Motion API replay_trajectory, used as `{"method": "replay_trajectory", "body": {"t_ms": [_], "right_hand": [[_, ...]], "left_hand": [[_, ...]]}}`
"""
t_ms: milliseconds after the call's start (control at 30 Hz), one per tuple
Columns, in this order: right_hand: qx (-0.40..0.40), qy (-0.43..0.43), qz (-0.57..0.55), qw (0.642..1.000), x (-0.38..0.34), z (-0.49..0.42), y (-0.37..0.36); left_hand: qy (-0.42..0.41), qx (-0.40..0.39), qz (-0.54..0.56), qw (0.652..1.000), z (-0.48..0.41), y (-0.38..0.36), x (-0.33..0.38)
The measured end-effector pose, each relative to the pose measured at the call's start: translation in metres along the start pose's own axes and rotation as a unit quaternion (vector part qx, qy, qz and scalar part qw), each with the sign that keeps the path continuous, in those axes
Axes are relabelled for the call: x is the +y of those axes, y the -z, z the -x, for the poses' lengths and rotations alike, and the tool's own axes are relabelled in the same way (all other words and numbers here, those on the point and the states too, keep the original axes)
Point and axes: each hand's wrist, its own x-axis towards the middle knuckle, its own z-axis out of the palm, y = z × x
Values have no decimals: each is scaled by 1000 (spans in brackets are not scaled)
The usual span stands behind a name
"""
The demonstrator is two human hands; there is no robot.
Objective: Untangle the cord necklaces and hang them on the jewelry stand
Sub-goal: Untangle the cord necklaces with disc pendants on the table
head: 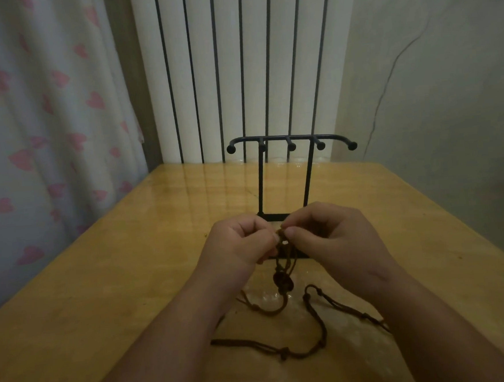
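Dangling from between the two hands, the cords (283, 258) are bunched into a brown tangle (282, 281) that hangs just above the table (124, 265), in front of the foot of the stand (285, 176). The loose ends trail down onto the wood: a lighter strand curls under the tangle, and a darker one lies in a wide loop nearer the person, running off under the right forearm. The left hand (239, 245) and right hand (330, 234) sit close together, each with thumb and fingertips pinched on the top of the bunch, as if picking a strand free. I would say the job is in its early part: the necklaces look not yet separated, and how many there are I cannot tell. All five pegs (292, 147) on the crossbar are bare, so nothing has been hung. What is left, as I judge it, is the whole untangling and then every hanging. Behind the stand rises a white radiator (233, 72), with a heart-print curtain (45, 115) to the left.
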Motion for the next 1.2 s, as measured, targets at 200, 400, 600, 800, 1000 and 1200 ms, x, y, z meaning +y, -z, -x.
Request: {"method": "replay_trajectory", "body": {"t_ms": [200,400,600,800,1000,1200], "right_hand": [[-10,-18,44,999,3,-2,0],[-22,-11,7,1000,5,-2,1],[-19,-13,67,998,2,-1,-2],[-6,-72,-40,997,-1,-2,-6],[-35,-95,-130,986,0,-2,-4],[-35,-86,-133,987,1,-3,-4]], "left_hand": [[16,10,31,999,-3,1,-4],[16,-6,14,1000,-3,1,-6],[20,-13,24,999,-2,0,-5],[36,-5,59,998,-2,-2,-4],[37,-9,90,995,-3,2,-3],[52,-3,74,996,-2,2,-4]]}}
